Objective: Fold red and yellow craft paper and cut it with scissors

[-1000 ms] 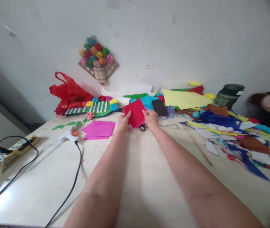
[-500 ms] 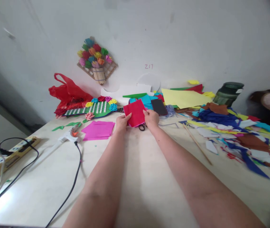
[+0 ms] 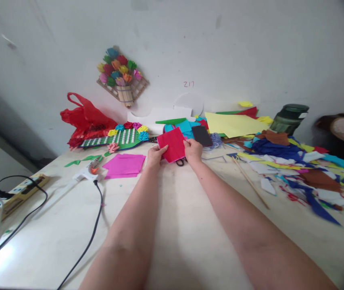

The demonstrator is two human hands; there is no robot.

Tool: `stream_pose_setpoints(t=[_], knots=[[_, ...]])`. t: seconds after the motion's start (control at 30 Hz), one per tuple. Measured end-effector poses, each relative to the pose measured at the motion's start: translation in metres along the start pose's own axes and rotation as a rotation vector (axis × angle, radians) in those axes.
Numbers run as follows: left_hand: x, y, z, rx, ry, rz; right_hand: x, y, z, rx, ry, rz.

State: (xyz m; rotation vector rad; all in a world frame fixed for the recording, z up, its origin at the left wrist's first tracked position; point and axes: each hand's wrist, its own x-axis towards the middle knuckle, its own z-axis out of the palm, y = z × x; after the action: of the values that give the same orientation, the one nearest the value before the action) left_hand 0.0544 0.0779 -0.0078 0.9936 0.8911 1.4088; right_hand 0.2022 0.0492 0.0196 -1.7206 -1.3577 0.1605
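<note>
The red paper (image 3: 172, 144) is grasped between both hands above the desk (image 3: 178, 225), the left hand (image 3: 156, 156) pinching its lower left edge and the right hand (image 3: 193, 151) its right edge. Little has changed over the last second: the left thumb now lies flatter across the paper, while the right hand's hold looks the same. That suggests the paper is being steadied or adjusted, neither put down nor folded. A thin pink line along its lower edge may mean another sheet lies beneath. Just below the red paper is a black loop (image 3: 180, 162), perhaps a scissors handle. To its left lie the pink sheets (image 3: 124, 166) and, farther out, the glue gun (image 3: 87, 173); near its upper right is the phone (image 3: 202, 136), and well to its right the scraps (image 3: 320, 180).
</note>
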Motion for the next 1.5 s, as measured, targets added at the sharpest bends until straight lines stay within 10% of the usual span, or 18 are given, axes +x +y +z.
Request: stream_pose_setpoints(t=[1.03,1.5], knots=[[0.0,-0.003,0.0,-0.116,-0.092,-0.012,-0.01,0.004,-0.001,-0.233,0.032,-0.336],[0.001,-0.005,0.0,-0.032,-0.105,-0.014,0.0,0.009,0.012,0.115,0.121,-0.051]])
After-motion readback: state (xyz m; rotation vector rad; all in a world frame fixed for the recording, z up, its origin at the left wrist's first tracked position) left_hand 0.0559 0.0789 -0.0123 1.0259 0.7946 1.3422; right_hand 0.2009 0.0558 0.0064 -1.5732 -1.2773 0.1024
